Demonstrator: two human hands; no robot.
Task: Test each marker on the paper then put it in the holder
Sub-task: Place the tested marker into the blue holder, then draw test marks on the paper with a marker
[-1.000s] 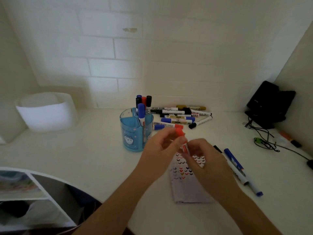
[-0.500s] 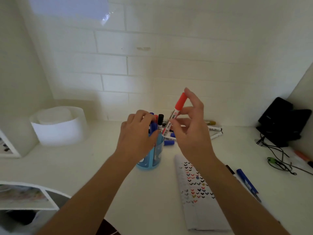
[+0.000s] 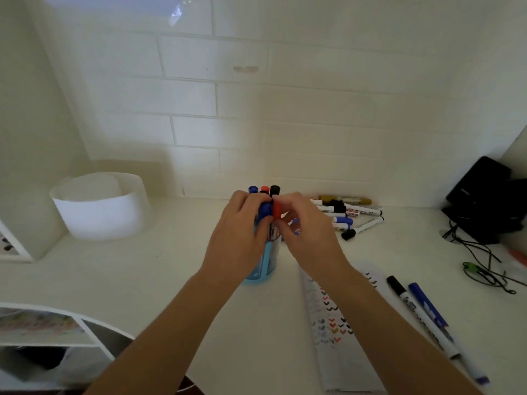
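Observation:
A blue holder (image 3: 263, 263) stands on the white desk with several capped markers upright in it. My left hand (image 3: 242, 232) wraps around the holder's top and the markers there. My right hand (image 3: 303, 226) pinches a red-capped marker (image 3: 276, 209) that stands upright with its lower end inside the holder. The test paper (image 3: 333, 326), covered with small coloured check marks, lies to the right under my right forearm. A pile of loose markers (image 3: 348, 212) lies behind the holder at the wall.
A black marker (image 3: 399, 289) and a blue marker (image 3: 427, 309) lie right of the paper. A white round container (image 3: 99, 209) stands at the left. A black device with cables (image 3: 484, 203) sits at the right wall. A white shelf unit (image 3: 57, 337) is at lower left.
My right hand brought the red-capped marker down from above into the holder. My left hand stayed on the holder's top. The camera view tilted and shifted.

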